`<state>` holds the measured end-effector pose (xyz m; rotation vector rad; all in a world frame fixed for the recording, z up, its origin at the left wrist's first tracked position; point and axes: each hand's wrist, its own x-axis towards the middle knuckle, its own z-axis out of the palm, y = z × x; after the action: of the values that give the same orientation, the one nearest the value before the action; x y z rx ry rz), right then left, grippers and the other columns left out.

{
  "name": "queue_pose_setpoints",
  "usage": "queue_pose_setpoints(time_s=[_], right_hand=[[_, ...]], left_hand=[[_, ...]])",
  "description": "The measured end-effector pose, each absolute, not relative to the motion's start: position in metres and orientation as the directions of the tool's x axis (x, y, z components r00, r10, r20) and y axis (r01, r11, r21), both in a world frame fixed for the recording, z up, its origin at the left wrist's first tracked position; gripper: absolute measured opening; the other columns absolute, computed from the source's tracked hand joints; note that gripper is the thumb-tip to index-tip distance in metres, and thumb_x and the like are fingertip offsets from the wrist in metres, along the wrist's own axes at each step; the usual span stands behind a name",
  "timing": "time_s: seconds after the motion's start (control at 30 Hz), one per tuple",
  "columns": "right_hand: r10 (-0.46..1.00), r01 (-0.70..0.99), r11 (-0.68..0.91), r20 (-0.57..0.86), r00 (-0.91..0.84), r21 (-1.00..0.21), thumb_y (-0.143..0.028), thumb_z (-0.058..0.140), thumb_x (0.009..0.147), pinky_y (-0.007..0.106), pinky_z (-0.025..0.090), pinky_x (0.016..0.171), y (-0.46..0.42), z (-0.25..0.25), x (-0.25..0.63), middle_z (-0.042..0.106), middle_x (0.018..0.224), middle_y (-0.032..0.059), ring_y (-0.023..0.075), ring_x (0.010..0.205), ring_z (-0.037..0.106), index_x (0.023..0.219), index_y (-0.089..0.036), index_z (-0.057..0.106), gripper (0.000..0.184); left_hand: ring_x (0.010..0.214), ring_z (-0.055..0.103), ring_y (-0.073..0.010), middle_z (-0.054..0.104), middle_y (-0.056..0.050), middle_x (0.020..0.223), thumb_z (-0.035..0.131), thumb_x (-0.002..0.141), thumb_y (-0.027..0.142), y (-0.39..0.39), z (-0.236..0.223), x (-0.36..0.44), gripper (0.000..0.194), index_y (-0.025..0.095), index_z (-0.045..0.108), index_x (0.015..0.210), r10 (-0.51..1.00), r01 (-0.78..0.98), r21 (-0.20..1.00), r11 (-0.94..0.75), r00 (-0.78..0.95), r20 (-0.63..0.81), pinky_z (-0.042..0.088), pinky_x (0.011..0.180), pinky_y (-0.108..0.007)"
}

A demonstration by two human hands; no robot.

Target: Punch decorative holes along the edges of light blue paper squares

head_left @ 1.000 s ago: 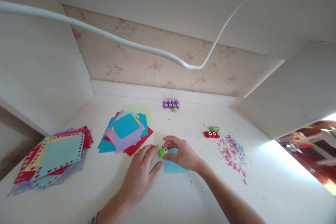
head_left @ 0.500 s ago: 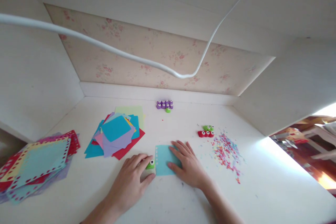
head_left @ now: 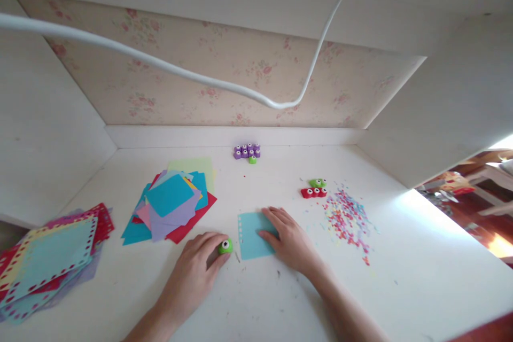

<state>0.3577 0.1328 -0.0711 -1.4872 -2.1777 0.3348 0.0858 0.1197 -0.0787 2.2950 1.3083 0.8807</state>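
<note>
Pinching green punch (head_left: 225, 247) star-up, left hand (head_left: 191, 264); right hand (head_left: 292, 244) flat on paper (head_left: 253, 236), holed edge (head_left: 241, 231) leftward

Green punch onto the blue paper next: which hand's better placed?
Likely the left hand: it has the green craft punch between thumb and fingers, near the light-blue paper; the right hand rests on that paper.

- Light-blue paper (head_left: 253, 238): a small sheet lying flat, a row of little punched holes along its left edge
- Green punch (head_left: 226, 249): small and rounded, its white round top with a dark star facing up, just left of the sheet, apart from it
</note>
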Motion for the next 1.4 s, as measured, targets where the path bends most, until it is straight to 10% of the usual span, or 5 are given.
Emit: queue_pose_setpoints(time_s=[0.27,0.47,1.0,1.4], right_hand=[[0.977,0.585,0.200,0.206,-0.058,-0.786,-0.034,0.064,0.089,0.034,0.056,0.076,0.131,-0.068,0.349,0.069,0.109,0.0073,0.0223,0.096,0.066,0.114,-0.024,0.065,0.027],[0.978,0.094,-0.209,-0.208,0.023,-0.973,-0.043,0.075,0.077,0.018,0.032,0.040,0.129,-0.068,0.341,0.045,0.055,-0.0092,0.0081,0.044,0.043,0.122,-0.024,0.054,0.053],[0.988,0.210,-0.155,-0.157,0.011,-0.965,-0.039,0.074,0.079,0.016,0.034,0.038,0.128,-0.079,0.337,0.048,0.058,-0.0082,0.0073,0.045,0.043,0.120,-0.025,0.055,0.048],[0.977,0.473,0.199,0.213,-0.024,-0.858,-0.031,0.068,0.084,0.026,0.055,0.062,0.125,-0.075,0.329,0.058,0.125,0.0092,0.0209,0.098,0.063,0.116,-0.025,0.063,0.033]], left_hand=[[0.099,0.067,-0.0212,0.071,-0.001,0.109,0.062,0.092,0.034,0.121,-0.081,0.084,0.023,0.030,0.060,0.115,0.874,0.616,0.620,-0.486,0.353,0.335,0.056,0.087,-0.036],[0.091,0.071,-0.0189,0.073,0.000,0.103,0.064,0.090,0.037,0.120,-0.086,0.082,0.027,0.030,0.063,0.116,0.903,0.625,0.651,-0.430,0.298,0.310,0.059,0.080,-0.030],[0.089,0.070,-0.0195,0.073,-0.002,0.100,0.059,0.093,0.043,0.119,-0.078,0.086,0.025,0.028,0.064,0.112,0.862,0.624,0.596,-0.506,0.332,0.384,0.059,0.078,-0.031],[0.096,0.068,-0.0212,0.072,-0.004,0.107,0.061,0.093,0.039,0.120,-0.077,0.089,0.026,0.027,0.066,0.115,0.815,0.614,0.537,-0.578,0.406,0.412,0.057,0.084,-0.035]])
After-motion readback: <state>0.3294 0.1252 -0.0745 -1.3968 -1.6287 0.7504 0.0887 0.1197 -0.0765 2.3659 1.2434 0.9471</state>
